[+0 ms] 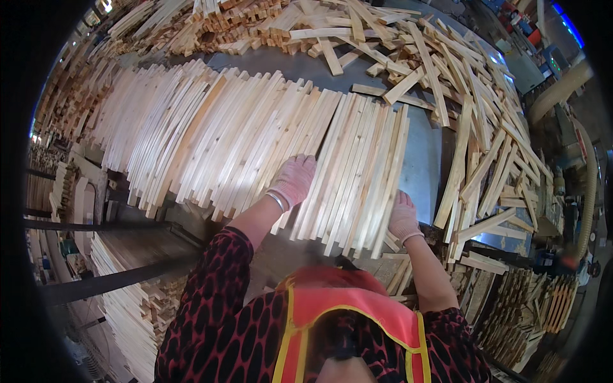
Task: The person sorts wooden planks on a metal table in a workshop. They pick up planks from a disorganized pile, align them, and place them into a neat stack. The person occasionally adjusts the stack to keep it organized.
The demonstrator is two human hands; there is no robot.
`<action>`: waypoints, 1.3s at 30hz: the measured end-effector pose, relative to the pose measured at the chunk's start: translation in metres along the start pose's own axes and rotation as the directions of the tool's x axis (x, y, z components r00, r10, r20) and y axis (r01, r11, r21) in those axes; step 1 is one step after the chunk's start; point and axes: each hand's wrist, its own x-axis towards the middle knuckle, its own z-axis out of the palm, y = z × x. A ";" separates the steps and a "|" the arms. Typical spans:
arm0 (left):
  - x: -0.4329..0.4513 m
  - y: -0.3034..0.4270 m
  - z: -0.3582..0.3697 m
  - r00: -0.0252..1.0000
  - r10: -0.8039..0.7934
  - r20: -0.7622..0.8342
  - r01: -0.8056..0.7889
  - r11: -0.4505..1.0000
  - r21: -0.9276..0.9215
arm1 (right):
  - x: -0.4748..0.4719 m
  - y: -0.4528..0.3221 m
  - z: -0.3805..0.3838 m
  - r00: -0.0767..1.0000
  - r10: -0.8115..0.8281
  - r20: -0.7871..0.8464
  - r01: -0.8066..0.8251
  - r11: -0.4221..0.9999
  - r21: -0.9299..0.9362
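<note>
A row of long, pale wooden strips [239,139] lies side by side before me, their ends uneven. A narrow dark gap sets off a group of strips [357,167] at the row's right end. My left hand [295,178], in a pink knit glove, rests at this gap with its fingers together against the group's left side. Against the outermost strip on the right, my right hand [405,215], also gloved, bears with bent fingers. The group sits between both hands. Fingertips of the right hand are partly hidden by the wood.
Loose wooden pieces [467,91] are heaped across the metal table [421,158] at the right. Stacked strips [230,26] line the far side. Dark metal bars [124,282] and a lower wood stack [119,306] stand at left. A ribbed hose [590,191] hangs far right.
</note>
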 end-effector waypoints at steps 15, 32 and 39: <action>-0.165 0.018 0.114 0.093 -0.604 0.791 -0.374 -0.758 -0.535 | 0.031 -0.005 -0.027 0.954 0.186 0.234 -0.272 0.216 0.938; -0.044 0.103 0.043 0.829 -0.433 0.353 0.202 -0.357 -0.912 | 0.092 0.087 -0.058 0.944 0.254 0.209 -0.325 0.816 0.477; -0.118 0.078 -0.002 0.790 -0.437 0.430 0.242 -0.421 -0.874 | 0.053 0.020 -0.067 0.854 0.151 0.497 -0.519 0.222 0.825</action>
